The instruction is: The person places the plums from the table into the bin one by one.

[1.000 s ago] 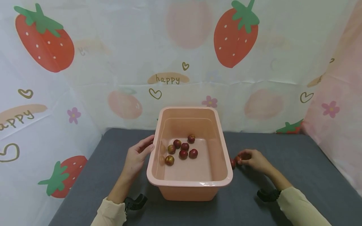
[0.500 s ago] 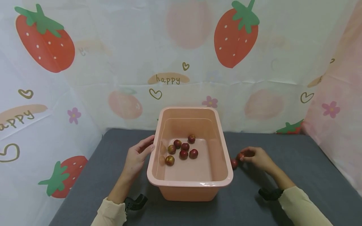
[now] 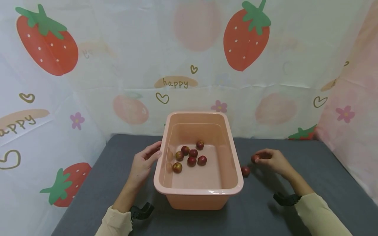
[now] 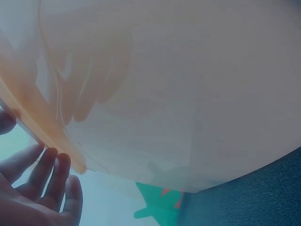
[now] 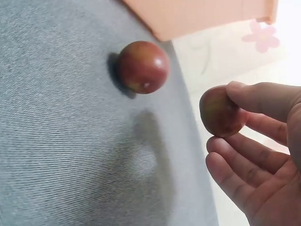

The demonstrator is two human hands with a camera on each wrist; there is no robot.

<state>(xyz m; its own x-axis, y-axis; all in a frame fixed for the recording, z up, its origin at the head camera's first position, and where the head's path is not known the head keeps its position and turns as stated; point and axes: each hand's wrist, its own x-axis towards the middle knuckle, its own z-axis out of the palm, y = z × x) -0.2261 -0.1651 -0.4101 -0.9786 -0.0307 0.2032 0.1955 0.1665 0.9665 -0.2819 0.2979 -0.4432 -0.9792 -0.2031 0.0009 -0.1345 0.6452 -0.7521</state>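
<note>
A pink plastic basin (image 3: 198,191) stands in the middle of the head view, with several dark red plums (image 3: 191,161) on its floor. At its left side my left hand (image 3: 143,164) holds the rim, thumb and fingertips at the edge; in the left wrist view the fingers (image 4: 59,179) touch the rim from outside. To the right of the basin, my right hand (image 3: 273,161) pinches a plum (image 5: 221,111) between thumb and fingers, raised off the table. Another plum (image 5: 143,67) lies on the cloth beside the basin's right wall, partly hidden by the rim in the head view.
Dark grey cloth (image 3: 265,209) covers the table. White fabric (image 3: 133,65) printed with strawberries, hearts and flowers hangs behind and at both sides. Black straps (image 3: 142,211) sit around both wrists.
My right hand has lifted its plum and drawn it right and slightly away from the plum left on the cloth. The left hand and basin stay where they were.
</note>
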